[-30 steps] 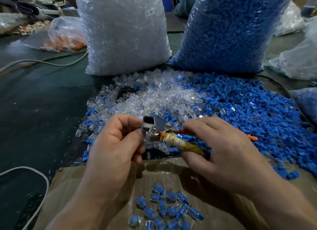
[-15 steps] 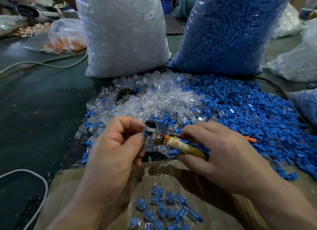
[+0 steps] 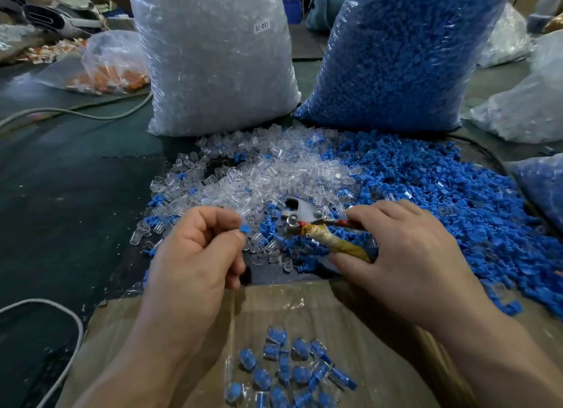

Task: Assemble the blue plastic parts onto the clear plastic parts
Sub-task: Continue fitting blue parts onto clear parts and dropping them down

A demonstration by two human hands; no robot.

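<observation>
Left hand [image 3: 195, 255] pinches one small blue plastic part [image 3: 244, 229] between thumb and forefinger, above the near fringe of the loose clear plastic parts [image 3: 274, 170]. Right hand [image 3: 405, 255] grips the wrapped handle of a metal pliers-type tool [image 3: 329, 240], fingers curled round it. Loose blue parts [image 3: 441, 188] cover the surface [image 3: 76, 194] toward its right edge. Assembled pieces [image 3: 289, 371] lie in the cardboard box [image 3: 304, 310] at the near edge.

Dim light — dark green surface [image 3: 61, 194], grey cable [image 3: 76, 114]
</observation>
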